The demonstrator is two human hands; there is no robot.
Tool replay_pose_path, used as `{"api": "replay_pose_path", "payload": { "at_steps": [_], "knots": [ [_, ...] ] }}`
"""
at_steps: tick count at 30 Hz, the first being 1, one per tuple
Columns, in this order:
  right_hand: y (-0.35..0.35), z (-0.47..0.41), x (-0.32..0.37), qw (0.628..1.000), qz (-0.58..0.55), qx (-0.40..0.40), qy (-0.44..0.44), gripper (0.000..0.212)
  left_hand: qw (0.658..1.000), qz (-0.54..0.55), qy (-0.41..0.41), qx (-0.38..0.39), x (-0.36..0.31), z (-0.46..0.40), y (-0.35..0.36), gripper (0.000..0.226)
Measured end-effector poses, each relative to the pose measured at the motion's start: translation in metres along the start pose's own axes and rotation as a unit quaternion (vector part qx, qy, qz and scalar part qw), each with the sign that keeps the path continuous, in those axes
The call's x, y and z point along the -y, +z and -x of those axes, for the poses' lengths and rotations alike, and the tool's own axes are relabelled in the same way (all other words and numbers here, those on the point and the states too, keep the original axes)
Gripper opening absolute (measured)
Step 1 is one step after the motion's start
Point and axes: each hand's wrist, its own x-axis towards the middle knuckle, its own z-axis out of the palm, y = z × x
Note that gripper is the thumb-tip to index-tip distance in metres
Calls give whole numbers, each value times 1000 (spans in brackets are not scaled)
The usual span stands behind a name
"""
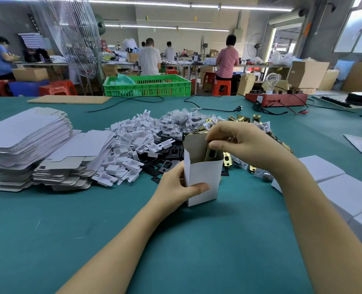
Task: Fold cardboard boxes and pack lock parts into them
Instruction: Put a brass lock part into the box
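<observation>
Box (203, 177), small, white, folded up and standing open-topped on the green worktop (90, 230) just in front of the person. Left hand (175, 187) grips it low on its left side, thumb across the front face, fingers curled behind. Right hand (237, 143) sits over the mouth, fingers (220, 144) pinching a brass-coloured lock part (210, 153), which is half inside the opening; rear flap stands up behind it

Judgement on the step: part is going in, not yet seated. To do it well, keep the box upright and pinned so the thin card does not buckle, feed the part straight down along the inner wall, let go only once it bottoms. Rear flap needs to stay clear of the part, or closing will snag. How deep the part sits I cannot tell; box wall hides it

Outward from the hands:
- gold lock pieces (226, 160) loose on the cloth just right of the box, under the right wrist
- black flat plates (167, 164) touching the box's left rear
- heap of white plastic trays (129, 149) behind those
- bagged small parts (180, 122) further back
- stack of flat unfolded cartons (27, 141) at far left
- closed white boxes (345, 192) in a row at right, near the right forearm

Obstruction: the loose heap crowds the box at the back; right forearm passes close above the closed boxes, a careless sweep could shift them

Beyond: black cable (133, 100), red test unit (277, 99), green crate (148, 85), people seated at far benches
</observation>
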Motion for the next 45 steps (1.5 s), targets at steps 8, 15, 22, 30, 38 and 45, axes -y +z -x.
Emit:
{"api": "replay_pose_path", "payload": {
  "at_steps": [8,15,22,30,38,45],
  "knots": [
    [-3,-1,2,991,129,31,-9,13,1000,-1,-6,-1,2,-1,0,40],
    [7,-7,2,968,247,40,-34,14,1000,3,-7,-3,1,-1,1,41],
    [4,-6,3,983,177,16,-42,11,1000,-4,-14,-3,1,-1,0,40],
    [-1,-1,-2,999,-2,-33,35,10,1000,-12,-12,-8,1,0,2,40],
    [9,-1,-25,919,-316,-139,188,29,999,-19,-1,-36,0,1,4,36],
    [43,-2,-47,930,-243,-119,249,31,998,-47,2,-48,-2,6,3,39]
  ]
}}
